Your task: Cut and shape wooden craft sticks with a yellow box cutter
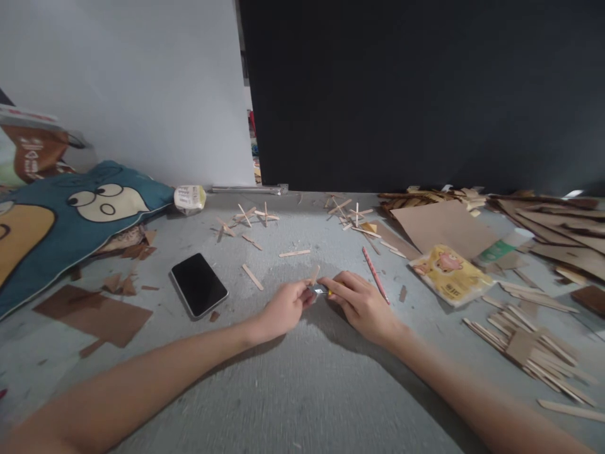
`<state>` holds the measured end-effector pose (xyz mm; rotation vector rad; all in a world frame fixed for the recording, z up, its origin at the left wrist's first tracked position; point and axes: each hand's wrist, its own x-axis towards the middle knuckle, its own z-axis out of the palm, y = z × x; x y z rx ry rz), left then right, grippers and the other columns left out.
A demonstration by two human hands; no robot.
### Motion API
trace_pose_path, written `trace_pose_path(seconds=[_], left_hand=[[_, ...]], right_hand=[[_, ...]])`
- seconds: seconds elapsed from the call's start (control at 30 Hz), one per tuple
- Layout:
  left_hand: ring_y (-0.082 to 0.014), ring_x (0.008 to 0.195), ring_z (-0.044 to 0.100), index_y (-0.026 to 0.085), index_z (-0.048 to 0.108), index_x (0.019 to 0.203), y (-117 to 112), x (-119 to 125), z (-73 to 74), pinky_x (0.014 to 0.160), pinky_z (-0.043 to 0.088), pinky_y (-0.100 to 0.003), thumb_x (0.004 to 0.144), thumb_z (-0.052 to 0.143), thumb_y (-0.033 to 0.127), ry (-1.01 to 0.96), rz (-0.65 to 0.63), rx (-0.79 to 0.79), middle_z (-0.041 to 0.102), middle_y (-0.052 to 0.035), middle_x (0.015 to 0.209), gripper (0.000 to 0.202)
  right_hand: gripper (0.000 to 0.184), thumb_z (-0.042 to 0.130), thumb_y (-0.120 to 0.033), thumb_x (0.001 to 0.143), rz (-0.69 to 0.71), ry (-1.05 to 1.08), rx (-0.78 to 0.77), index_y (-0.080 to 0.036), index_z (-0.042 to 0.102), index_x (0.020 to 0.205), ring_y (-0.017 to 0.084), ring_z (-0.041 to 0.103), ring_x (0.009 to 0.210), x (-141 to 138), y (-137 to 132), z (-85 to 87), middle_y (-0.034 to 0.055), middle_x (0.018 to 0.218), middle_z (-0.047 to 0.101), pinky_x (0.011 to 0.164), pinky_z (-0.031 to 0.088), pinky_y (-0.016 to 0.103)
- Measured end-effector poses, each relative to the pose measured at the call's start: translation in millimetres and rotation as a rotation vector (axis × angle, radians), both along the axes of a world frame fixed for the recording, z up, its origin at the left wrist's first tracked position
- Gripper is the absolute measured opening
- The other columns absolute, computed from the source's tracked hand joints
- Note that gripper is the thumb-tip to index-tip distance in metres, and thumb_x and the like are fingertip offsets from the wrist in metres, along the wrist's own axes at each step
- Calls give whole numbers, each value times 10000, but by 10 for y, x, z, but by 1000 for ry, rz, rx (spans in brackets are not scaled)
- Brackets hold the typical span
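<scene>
Near the middle of the grey surface, my left hand (pixel 283 309) pinches a short wooden craft stick (pixel 314 273) that points upward. Facing it, my right hand (pixel 363 304) is closed around a small cutter knife (pixel 329 291); a bit of yellow handle and a shiny blade show at the fingertips. The blade lies close to the left fingers, and whether it touches the stick cannot be made out. Just beyond the hands are loose craft sticks (pixel 253 277). A red patterned pencil (pixel 375 275) lies beside my right hand.
A phone (pixel 199 285) lies left, near a blue cartoon cushion (pixel 111 202) and cardboard scraps (pixel 94 314). Crossed-stick pieces (pixel 357 214) stand at the back. Rightward are a yellow packet (pixel 450 274), a green-and-white glue tube (pixel 503 247), cardboard sheets (pixel 439 227) and a stick pile (pixel 534 347).
</scene>
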<state>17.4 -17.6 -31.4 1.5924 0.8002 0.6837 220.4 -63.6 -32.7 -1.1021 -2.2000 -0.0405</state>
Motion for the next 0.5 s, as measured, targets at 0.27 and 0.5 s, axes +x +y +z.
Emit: trace_pose_path(seconds=[0.27, 0.5], left_hand=[[-122, 636, 432, 200, 507, 718, -16, -36, 37, 674, 426, -232, 821, 466, 168, -25, -7, 8, 426, 38, 641, 115], [-117, 606, 413, 209, 452, 685, -26, -46, 60, 637, 410, -228, 845, 446, 181, 17, 9, 62, 423, 39, 624, 163]], right_hand=[[362, 382, -229, 1087, 14, 32, -18, -241, 642, 1338, 192, 629, 817, 8, 6, 5, 69, 911, 650, 736, 545, 320], [362, 390, -213, 1082, 3, 44, -24, -254, 639, 1342, 194, 644, 826, 13, 2, -7, 66, 923, 653, 754, 554, 322]])
